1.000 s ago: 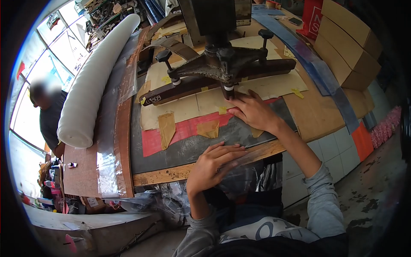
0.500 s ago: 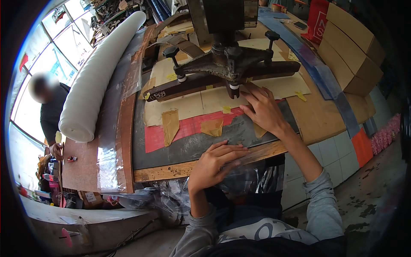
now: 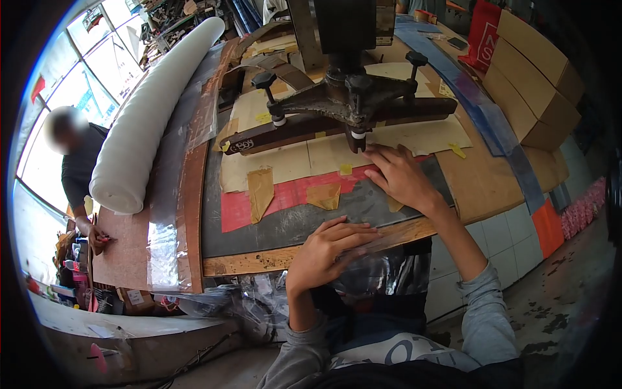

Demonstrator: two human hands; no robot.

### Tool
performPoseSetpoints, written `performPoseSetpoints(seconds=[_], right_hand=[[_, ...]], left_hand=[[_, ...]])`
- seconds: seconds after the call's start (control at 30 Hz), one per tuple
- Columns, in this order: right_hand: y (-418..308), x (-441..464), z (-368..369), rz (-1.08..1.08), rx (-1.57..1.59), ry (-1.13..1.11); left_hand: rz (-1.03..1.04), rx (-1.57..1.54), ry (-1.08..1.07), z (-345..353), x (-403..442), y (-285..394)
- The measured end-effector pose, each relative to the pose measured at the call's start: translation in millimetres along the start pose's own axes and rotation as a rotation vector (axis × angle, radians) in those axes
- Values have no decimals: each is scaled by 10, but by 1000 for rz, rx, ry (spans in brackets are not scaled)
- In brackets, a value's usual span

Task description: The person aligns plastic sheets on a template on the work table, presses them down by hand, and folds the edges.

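Observation:
My left hand (image 3: pixel 325 251) is at the front wooden edge of the table, fingers close together and pointing right, with a clear plastic sheet (image 3: pixel 395 238) between thumb and fingers. Farther right, my right hand (image 3: pixel 403 178) lies with fingers stretched out on the cream board (image 3: pixel 278 168), its fingertips just by the foot of the dark metal press (image 3: pixel 353 107). The press's long bar spans the board. Under the board's near edge shows a red strip (image 3: pixel 285 202) with brown tape pieces (image 3: pixel 260 194) on a black mat (image 3: pixel 291 227).
A white foam roll (image 3: pixel 146 136) lies along the left side. Cardboard boxes (image 3: pixel 528 84) stand at the right, near a blue plastic strip (image 3: pixel 483 110). At the far left a person's hand (image 3: pixel 97 240) is at the brown board's edge (image 3: pixel 123 262).
My right hand has drawn slightly down, away from the press bar. My left hand barely moves. The other person's hand has reached the small red item on the brown board.

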State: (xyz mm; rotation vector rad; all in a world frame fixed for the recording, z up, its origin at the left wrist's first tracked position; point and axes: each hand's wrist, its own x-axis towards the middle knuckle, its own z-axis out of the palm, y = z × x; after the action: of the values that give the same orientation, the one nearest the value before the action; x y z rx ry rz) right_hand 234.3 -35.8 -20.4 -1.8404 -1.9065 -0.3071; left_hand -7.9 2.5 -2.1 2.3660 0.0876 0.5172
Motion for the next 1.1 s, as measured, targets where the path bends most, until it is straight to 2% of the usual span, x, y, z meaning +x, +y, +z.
performPoseSetpoints(seconds=[0.1, 0.2, 1.1], right_hand=[[-55, -10, -60, 25, 51, -54], [-40, -4, 12, 9, -44, -12], [-36, 66, 2, 64, -113, -48]], left_hand=[[7, 6, -6, -13, -2, -4], [7, 0, -3, -10, -6, 3], [-7, -56, 29, -26, -1, 12]])
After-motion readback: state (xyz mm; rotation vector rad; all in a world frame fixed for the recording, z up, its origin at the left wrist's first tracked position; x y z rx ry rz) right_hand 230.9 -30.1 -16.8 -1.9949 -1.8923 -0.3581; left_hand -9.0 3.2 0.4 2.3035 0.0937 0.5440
